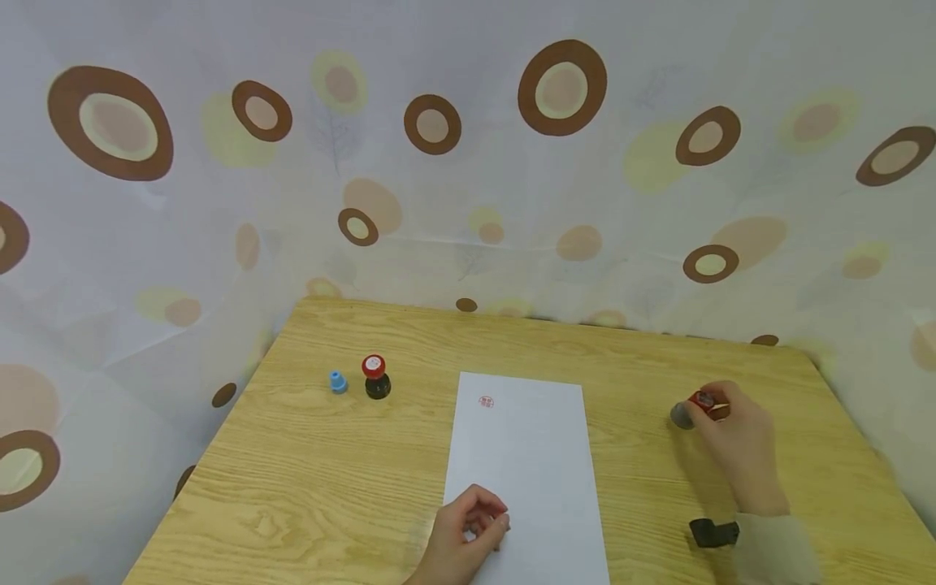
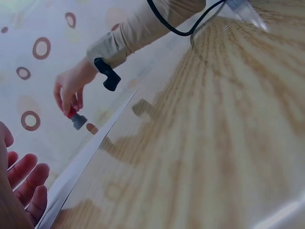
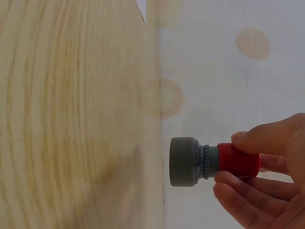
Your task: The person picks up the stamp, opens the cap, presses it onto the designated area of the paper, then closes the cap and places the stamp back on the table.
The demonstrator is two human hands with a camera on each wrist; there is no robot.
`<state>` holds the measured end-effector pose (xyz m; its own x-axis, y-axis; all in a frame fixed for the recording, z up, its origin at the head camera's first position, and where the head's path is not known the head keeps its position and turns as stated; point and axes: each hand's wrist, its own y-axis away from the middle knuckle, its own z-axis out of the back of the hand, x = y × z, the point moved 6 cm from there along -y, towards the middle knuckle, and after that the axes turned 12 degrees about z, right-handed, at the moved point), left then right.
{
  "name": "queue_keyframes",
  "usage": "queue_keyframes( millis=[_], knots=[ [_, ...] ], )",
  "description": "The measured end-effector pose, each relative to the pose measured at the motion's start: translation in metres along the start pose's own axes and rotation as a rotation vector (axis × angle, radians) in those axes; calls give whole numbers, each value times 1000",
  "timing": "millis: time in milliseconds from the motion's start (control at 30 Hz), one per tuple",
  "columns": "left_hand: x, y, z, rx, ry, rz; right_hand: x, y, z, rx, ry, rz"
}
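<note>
My right hand (image 1: 742, 447) pinches a stamp by its red handle between thumb and fingers, off to the right of the paper. The stamp (image 3: 185, 162) has a dark grey round base that points down at the table, and it is held above the wood. My left hand (image 1: 461, 540) lies at the left edge of a long white sheet of paper (image 1: 526, 463), its fingers loosely curled and holding nothing. Near the top left of the sheet is a small red stamp print (image 1: 486, 401).
A second stamp (image 1: 376, 379), red-topped with a black base, stands at the left back of the wooden table (image 1: 329, 455). Beside it is a small light blue cone-shaped piece (image 1: 338, 383). A patterned white curtain (image 1: 453, 187) hangs behind the table. My right wrist wears a black mount (image 1: 712, 533).
</note>
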<state>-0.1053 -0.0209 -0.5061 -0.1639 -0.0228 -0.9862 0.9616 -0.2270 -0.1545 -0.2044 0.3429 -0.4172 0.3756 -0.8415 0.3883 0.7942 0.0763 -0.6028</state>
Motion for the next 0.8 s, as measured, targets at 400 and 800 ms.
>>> queue_keyframes(
  millis=[400, 800],
  knots=[
    [-5, -1, 2, -2, 12, -22, -36, 13, -5, -2, 13, -109],
    [2, -26, 56, -243, 14, 48, -45, 20, -11, 109, 3, -182]
  ],
)
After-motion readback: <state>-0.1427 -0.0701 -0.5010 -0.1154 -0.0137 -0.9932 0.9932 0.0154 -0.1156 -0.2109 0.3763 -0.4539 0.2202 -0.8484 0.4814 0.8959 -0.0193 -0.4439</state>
